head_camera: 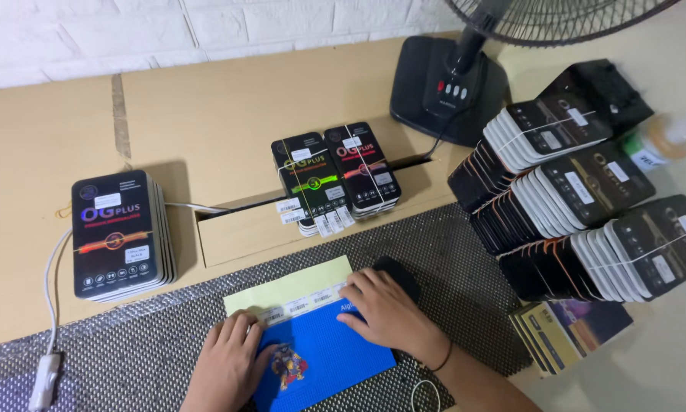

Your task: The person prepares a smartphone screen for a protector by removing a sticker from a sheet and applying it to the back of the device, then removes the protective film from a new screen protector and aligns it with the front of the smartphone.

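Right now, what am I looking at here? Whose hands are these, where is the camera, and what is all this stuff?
There is no machine here: a person works with bare hands, and the one camera sits on their head, looking down. The left hand and right hand both press flat on a blue pad with a yellow sheet and a strip of labels at its top edge. Neither hand grips anything. The pad lies on a dark mesh mat over a tan table. Around it stand banded stacks of slim black boxes, more stacks on the right, and a fan behind.
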